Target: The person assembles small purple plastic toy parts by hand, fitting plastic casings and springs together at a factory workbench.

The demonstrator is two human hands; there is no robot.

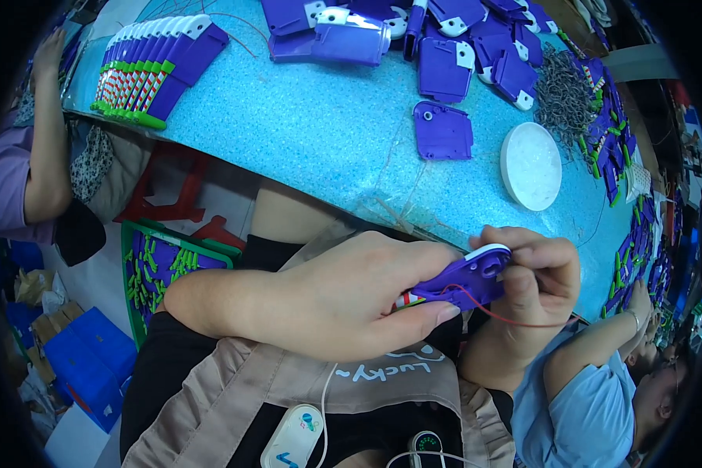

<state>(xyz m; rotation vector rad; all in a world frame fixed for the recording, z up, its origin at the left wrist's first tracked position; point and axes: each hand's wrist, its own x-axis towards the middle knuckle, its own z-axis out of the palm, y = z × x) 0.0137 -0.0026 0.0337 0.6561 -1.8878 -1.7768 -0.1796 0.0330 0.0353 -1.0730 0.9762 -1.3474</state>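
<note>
My left hand (359, 288) is closed around a purple plastic housing (468, 282) with a white rim and a red-and-white striped piece at its lower end. A round post stands up inside the housing near the white end. From its inner side a thin red wire (515, 321) loops out across my right hand (546, 273). The fingers of that hand are bent together at the housing's white end, and what they pinch is hidden. Both hands are above my lap, in front of the table edge.
On the blue table (304, 117) lie a row of assembled purple pieces (152, 70), loose purple housings (444, 70), a heap of metal springs (565, 93) and a white dish (531, 166). A green crate (136, 312) stands left of me. Co-workers sit at left and right.
</note>
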